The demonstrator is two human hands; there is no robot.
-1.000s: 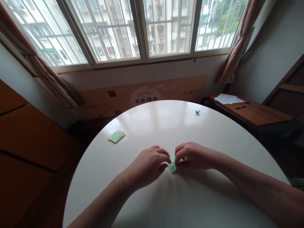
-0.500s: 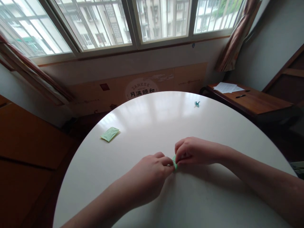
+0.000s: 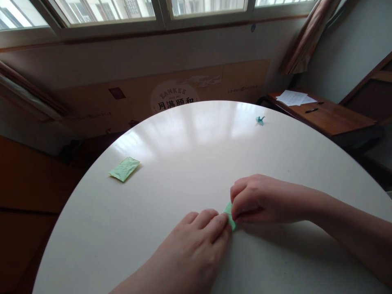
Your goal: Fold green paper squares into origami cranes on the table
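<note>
A small piece of green folded paper (image 3: 229, 210) lies on the white table between my two hands, mostly covered by fingers. My left hand (image 3: 199, 241) presses its fingertips onto the paper's left side, fingers held together. From the right, my right hand (image 3: 260, 199) pinches the paper's edge with curled fingers. Part of the paper shows as a narrow strip between the hands; its exact folds are hidden.
The round white table (image 3: 196, 159) fills the middle. A flat stack of crumpled green paper (image 3: 125, 169) lies at its left, and a small teal paper crane (image 3: 260, 120) near the far edge. Beyond, a wooden desk (image 3: 343, 116) carries white sheets (image 3: 294, 98).
The view has tipped down and closer to the table. My left hand now lies flatter over the paper, and slightly more of the green strip shows between the hands.
</note>
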